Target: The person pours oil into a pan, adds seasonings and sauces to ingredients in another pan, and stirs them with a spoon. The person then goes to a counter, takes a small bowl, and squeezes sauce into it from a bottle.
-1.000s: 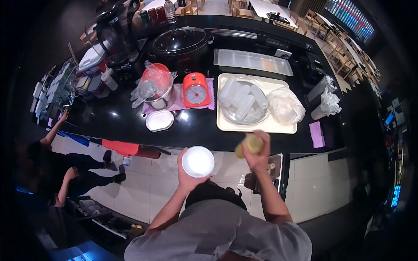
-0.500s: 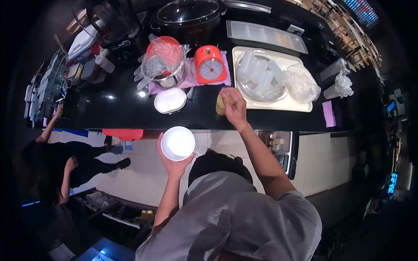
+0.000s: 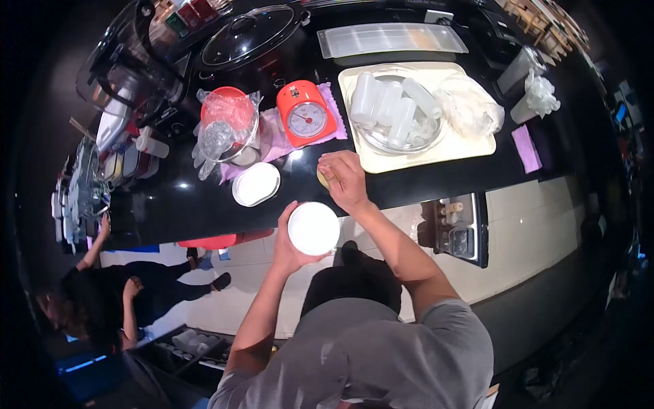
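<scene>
My left hand (image 3: 291,249) is closed around the side of a white bowl (image 3: 314,228), held in front of the counter edge. The inside of the bowl looks bright white, and I cannot tell its contents. My right hand (image 3: 344,178) is at the counter's front edge, its fingers curled over a small yellowish container (image 3: 321,178). Most of that container is hidden behind the fingers. To the left of my right hand lies a white oval dish or lid (image 3: 256,184). Behind it, a red kitchen scale (image 3: 306,114) stands on a purple cloth (image 3: 272,133).
A cream tray (image 3: 381,162) carries a round dish of translucent bottles (image 3: 388,102) and a plastic bag (image 3: 470,105). Plastic-wrapped bowls (image 3: 228,123), a slow cooker (image 3: 248,41) and a blender (image 3: 126,71) stand leftward. Another person (image 3: 129,300) is at far left.
The view has turned and shifted. My left hand has brought the white bowl closer to my right hand. My right hand now covers more of the yellowish container.
</scene>
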The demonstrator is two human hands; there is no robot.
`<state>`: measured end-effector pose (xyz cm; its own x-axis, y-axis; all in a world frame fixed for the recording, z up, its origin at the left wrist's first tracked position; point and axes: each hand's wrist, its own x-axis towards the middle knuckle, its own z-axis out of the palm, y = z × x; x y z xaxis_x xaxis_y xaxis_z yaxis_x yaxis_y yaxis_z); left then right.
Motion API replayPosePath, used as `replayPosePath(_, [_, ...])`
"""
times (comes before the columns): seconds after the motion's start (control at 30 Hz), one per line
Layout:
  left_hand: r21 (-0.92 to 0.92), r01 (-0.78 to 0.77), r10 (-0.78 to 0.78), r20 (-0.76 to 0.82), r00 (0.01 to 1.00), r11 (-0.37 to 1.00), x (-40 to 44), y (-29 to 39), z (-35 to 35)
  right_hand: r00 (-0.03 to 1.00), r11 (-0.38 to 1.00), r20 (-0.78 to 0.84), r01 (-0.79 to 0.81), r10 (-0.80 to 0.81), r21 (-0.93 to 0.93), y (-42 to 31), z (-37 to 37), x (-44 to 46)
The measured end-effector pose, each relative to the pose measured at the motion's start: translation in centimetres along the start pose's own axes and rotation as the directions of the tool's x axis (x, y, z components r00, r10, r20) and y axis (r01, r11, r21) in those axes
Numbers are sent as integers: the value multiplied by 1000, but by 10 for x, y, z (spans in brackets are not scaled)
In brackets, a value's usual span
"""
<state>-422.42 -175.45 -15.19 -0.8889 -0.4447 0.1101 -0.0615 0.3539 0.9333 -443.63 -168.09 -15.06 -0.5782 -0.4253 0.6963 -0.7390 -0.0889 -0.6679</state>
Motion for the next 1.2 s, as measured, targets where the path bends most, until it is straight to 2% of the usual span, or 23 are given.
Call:
replayPosePath(0.03, [-7, 22, -22, -37, 999, 1000, 4, -8, 4, 1000, 1000, -16, -11, 11, 1, 0, -3, 0])
replayPosePath(0.07, [-86, 30, -40, -125, 991, 996, 10, -19, 11, 997, 998, 70, -44, 41, 48, 1, -8, 1])
replayPosePath(0.13, [91, 58, -34, -241, 970, 994, 20, -41, 15, 965, 991, 242, -117, 96, 72, 0, -20, 0])
replayPosePath(0.23, [101, 68, -29, -343, 939, 993, 32, -64, 22, 954, 986, 281, -136, 104, 98, -11, -34, -1])
replayPosePath(0.3, [133, 68, -8, -408, 913, 989, 42, -71, 27, 939, 993, 325, -116, 110, 0, -10, -37, -8])
replayPosePath(0.37, [180, 120, -22, -469, 883, 976, 50, -71, 32, 867, 856, 293, -471, 404, 212, -5, -35, -23])
replayPosePath(0.4, [195, 140, -27, -489, 872, 971, 54, -69, 34, 850, 842, 301, -499, 432, 203, 0, -32, -30])
replayPosePath(0.5, [228, 231, -94, -489, 867, 946, 64, -71, 40, 804, 882, 385, -466, 453, -65, -4, -31, -30])
replayPosePath(0.57, [292, 165, 2, -497, 868, 942, 56, -56, 36, 799, 841, 332, -541, 502, 31, -3, -22, -40])
replayPosePath(0.63, [515, 44, 230, -456, 860, 856, 45, -40, 28, 835, 880, 304, -475, 459, -24, -6, -30, -44])
replayPosePath(0.67, [466, -24, 246, -423, 872, 885, 39, -16, 19, 858, 906, 300, -417, 418, -69, -18, -42, -36])
replayPosePath(0.7, [447, -101, 360, -543, 758, 889, 34, -28, 26, 876, 921, 284, -367, 390, -134, -33, -51, -32])
replayPosePath(0.73, [185, -76, 157, -472, 867, 980, 29, -11, 16, 930, 953, 208, -298, 304, -63, -31, -54, -44])
replayPosePath(0.77, [60, -7, 25, -296, 955, 998, 33, 7, 0, 947, 979, 257, -166, 191, -118, -43, -64, -44])
replayPosePath(0.8, [178, 25, -5, -112, 994, 984, 43, 39, -12, 961, 993, 249, -120, 117, -4, -36, -62, -55])
replayPosePath(0.83, [253, -188, 205, -43, 978, 949, 52, 51, -13, 959, 995, 268, -100, 89, 27, -46, -67, -58])
replayPosePath(0.87, [492, -366, 303, 206, 930, 790, 62, 85, -29, 947, 988, 299, -139, 115, 60, -55, -67, -62])
replayPosePath(0.93, [566, -491, 345, 352, 870, 662, 72, 107, -32, 923, 977, 354, -194, 150, 91, -80, -75, -60])
replayPosePath(0.97, [591, -547, 370, 403, 837, 593, 73, 118, -32, 936, 988, 339, -128, 93, 84, -83, -76, -59])
replayPosePath(1.0, [546, -512, 312, 420, 852, 663, 71, 130, -34, 924, 976, 362, -178, 124, 121, -88, -77, -60])
replayPosePath(1.03, [501, -468, 251, 440, 862, 728, 66, 145, -34, 854, 923, 467, -343, 230, 173, -96, -84, -60])
replayPosePath(1.17, [442, -422, 53, 639, 767, 792, 48, 192, -49, 817, 947, 557, -281, 151, 155, -140, -126, -50])
replayPosePath(1.2, [408, -475, 113, 654, 748, 779, 39, 193, -50, 783, 956, 609, -259, 123, 139, -146, -134, -50])
